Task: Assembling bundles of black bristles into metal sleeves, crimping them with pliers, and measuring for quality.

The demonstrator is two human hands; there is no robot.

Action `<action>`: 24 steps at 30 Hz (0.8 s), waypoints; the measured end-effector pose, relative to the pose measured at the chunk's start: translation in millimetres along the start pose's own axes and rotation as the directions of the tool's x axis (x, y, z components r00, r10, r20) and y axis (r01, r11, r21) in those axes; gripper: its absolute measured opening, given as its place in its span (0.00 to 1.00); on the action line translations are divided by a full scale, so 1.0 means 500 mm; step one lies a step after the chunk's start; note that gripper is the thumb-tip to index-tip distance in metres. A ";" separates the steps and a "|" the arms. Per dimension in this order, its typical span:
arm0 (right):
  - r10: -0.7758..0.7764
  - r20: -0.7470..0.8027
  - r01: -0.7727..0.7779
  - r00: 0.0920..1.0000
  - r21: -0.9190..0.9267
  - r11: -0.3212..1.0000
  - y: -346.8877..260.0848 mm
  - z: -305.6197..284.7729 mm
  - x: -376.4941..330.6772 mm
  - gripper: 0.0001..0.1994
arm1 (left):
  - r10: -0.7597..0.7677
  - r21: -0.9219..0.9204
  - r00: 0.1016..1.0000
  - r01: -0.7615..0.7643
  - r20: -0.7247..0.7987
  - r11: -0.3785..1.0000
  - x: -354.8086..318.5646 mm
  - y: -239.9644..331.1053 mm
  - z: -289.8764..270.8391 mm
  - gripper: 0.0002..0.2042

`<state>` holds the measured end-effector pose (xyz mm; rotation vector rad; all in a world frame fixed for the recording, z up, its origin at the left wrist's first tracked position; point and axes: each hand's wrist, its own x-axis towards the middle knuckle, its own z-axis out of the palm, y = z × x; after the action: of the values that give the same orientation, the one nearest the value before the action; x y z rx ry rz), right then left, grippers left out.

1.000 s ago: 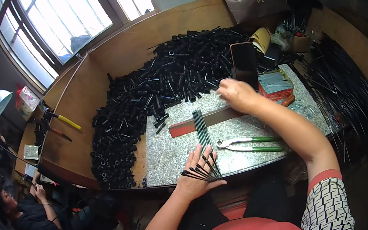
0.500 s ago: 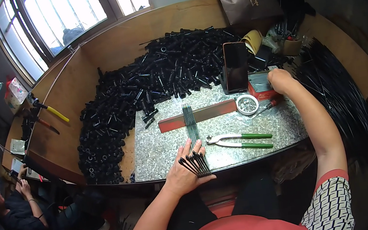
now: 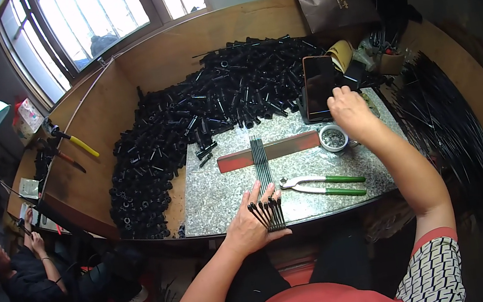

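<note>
My left hand [image 3: 253, 223] lies at the near edge of a speckled grey board, around a row of thin black rods [image 3: 261, 160]. Their dark knobbed near ends fan out over the hand, and their far ends rest across a flat red-and-grey bar [image 3: 296, 146]. Curled fingers show on my right hand [image 3: 350, 112], held beside a phone [image 3: 319, 86] on a stand; whatever the fingertips hold is hidden. Just below that hand sits a white bowl [image 3: 322, 139] of small metal pieces. Green-handled pincers [image 3: 324, 187] lie right of the rods.
Black tubular parts [image 3: 227, 91] are heaped behind the board [image 3: 224, 206]. Long black rods [image 3: 448, 128] lie bundled at the right, and a brown bag [image 3: 335, 2] stands behind. Yellow-handled pliers [image 3: 83, 145] hang at the left, near a seated person [image 3: 37, 278].
My right hand has moved left, from over the red box to beside the phone. The left hand keeps its place on the rods. The whole view has shifted slightly.
</note>
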<state>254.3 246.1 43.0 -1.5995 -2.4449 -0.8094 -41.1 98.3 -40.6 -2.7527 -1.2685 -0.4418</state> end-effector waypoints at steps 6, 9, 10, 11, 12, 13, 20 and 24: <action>-0.127 -0.122 0.173 0.984 0.530 0.830 -0.093 -0.002 0.043 0.10 | 0.006 -0.020 1.000 -0.007 -0.022 1.000 0.001 0.004 0.001 0.44; -0.197 -0.189 0.270 0.962 0.562 0.782 -0.126 0.061 0.058 0.07 | 0.015 -0.024 1.000 -0.016 -0.024 1.000 0.001 0.002 0.004 0.43; -0.202 -0.196 0.279 0.960 0.565 0.777 -0.136 0.074 0.059 0.06 | 0.016 -0.035 1.000 -0.016 -0.017 0.999 0.000 0.000 0.005 0.42; -0.204 -0.187 0.275 0.961 0.558 0.783 -0.143 0.087 0.060 0.06 | 0.021 -0.032 0.999 -0.021 -0.027 0.999 -0.001 0.001 0.006 0.42; -0.206 -0.178 0.271 0.962 0.551 0.789 -0.147 0.097 0.061 0.07 | 0.023 -0.027 0.999 -0.023 -0.026 0.999 -0.001 0.000 0.006 0.42; -0.202 -0.181 0.269 0.963 0.552 0.789 -0.150 0.102 0.061 0.07 | 0.019 -0.035 1.000 -0.020 -0.021 0.999 -0.002 -0.001 0.008 0.42; -0.165 -0.141 0.216 0.976 0.569 0.794 -0.150 0.105 0.063 0.06 | 0.006 -0.052 1.000 -0.007 -0.009 0.999 0.001 0.001 0.002 0.44; -0.166 -0.163 0.230 0.973 0.572 0.787 -0.146 0.109 0.061 0.06 | 0.014 -0.060 1.000 -0.015 -0.016 0.998 0.000 -0.001 0.007 0.43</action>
<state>187.5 275.5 -19.5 -1.0520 -2.4638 -0.0993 -40.6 99.4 -43.9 -2.8003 -1.2509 -0.5073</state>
